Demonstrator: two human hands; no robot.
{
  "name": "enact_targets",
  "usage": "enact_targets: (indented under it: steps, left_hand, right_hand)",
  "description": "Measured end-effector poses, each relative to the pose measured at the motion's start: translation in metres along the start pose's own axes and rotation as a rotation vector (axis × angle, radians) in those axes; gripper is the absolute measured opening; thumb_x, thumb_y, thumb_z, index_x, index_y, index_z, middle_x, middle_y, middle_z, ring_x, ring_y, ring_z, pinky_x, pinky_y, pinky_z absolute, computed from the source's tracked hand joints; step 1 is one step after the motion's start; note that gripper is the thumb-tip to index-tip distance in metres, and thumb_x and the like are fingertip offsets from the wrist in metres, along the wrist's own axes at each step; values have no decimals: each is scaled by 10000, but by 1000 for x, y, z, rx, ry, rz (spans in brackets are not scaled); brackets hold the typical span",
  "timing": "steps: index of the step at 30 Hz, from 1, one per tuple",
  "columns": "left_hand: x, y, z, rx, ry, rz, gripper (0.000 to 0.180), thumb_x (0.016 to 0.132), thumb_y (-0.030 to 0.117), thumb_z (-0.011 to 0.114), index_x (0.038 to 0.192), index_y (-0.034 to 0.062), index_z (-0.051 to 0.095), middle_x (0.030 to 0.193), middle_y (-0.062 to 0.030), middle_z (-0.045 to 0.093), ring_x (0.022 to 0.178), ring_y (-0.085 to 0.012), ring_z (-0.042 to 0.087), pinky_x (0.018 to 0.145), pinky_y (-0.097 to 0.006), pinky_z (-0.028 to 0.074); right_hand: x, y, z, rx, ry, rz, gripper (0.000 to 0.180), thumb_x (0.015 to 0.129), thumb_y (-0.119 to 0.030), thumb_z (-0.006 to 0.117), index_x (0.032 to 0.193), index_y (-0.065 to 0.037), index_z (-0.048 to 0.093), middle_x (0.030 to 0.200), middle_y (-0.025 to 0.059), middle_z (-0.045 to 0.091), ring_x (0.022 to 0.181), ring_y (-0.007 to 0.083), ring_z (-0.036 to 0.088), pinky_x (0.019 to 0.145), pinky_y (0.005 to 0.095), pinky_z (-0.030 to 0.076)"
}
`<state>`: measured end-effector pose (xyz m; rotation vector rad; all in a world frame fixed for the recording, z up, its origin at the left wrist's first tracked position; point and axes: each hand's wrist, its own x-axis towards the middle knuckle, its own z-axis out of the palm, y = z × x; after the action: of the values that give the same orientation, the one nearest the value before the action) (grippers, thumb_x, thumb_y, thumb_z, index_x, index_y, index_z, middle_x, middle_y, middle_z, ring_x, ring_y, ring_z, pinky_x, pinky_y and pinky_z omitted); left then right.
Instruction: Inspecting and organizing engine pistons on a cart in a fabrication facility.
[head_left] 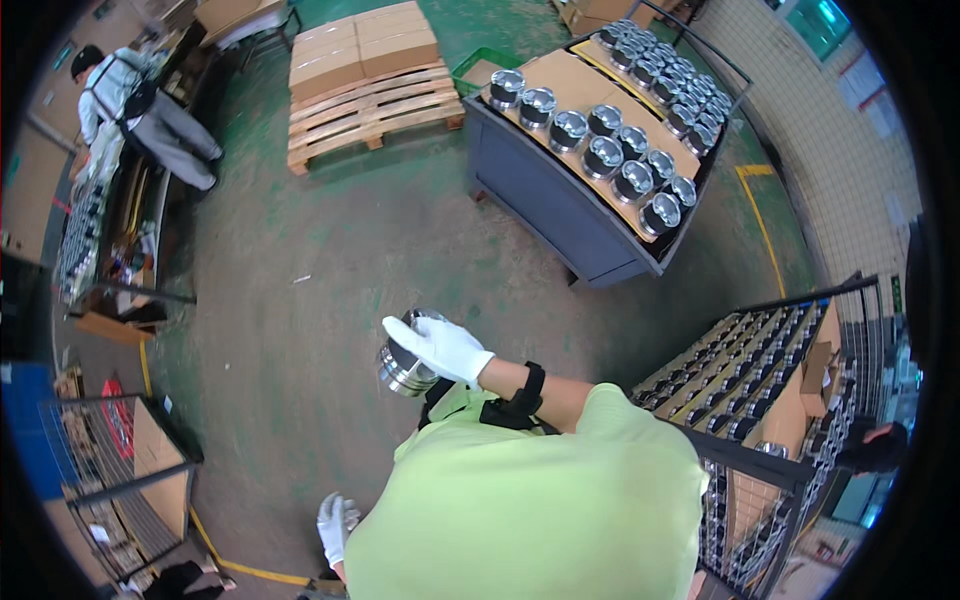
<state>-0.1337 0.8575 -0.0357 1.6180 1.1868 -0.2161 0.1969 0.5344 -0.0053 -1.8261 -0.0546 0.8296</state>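
My right hand (pixel 445 350), in a white glove, is closed around a metal piston (pixel 405 376) in front of my body. The silvery, grooved band of the piston shows below the hand, and part of its top shows above; the glove hides its middle. A black strap circles my right wrist. Down by my left side hangs my left hand (pixel 336 524), also gloved in white, with its fingers slightly bent and apart and nothing seen in it. No other thing touches either hand.
Ahead to the right, a grey cart (pixel 560 200) carries rows of pistons (pixel 603 157) on cardboard. A mesh-sided rack (pixel 740 440) of pistons stands close on my right. Cartons sit on a wooden pallet (pixel 380 110). A person (pixel 150 110) stands at a bench, far left. Another mesh cage (pixel 120 470) is at left.
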Motion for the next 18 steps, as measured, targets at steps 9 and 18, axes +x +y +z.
enact_targets:
  steps: [9, 18]
  left_hand:
    - [96, 145, -68, 273, -100, 5, 402, 973, 255, 593, 1317, 49, 551, 1022, -57, 683, 773, -107, 638, 670, -234, 485]
    - [229, 142, -188, 130, -112, -77, 378, 955, 227, 623, 1286, 48, 585, 989, -53, 690, 749, -78, 620, 666, -210, 470]
  right_hand:
    - [115, -126, -2, -41, -46, -170, 754, 924, -707, 382, 982, -17, 680, 952, 210, 680, 935, 358, 646, 854, 405, 484]
    - [240, -226, 75, -226, 221, -323, 700, 934, -681, 385, 1043, -63, 696, 969, 207, 685, 965, 374, 645, 879, 391, 484]
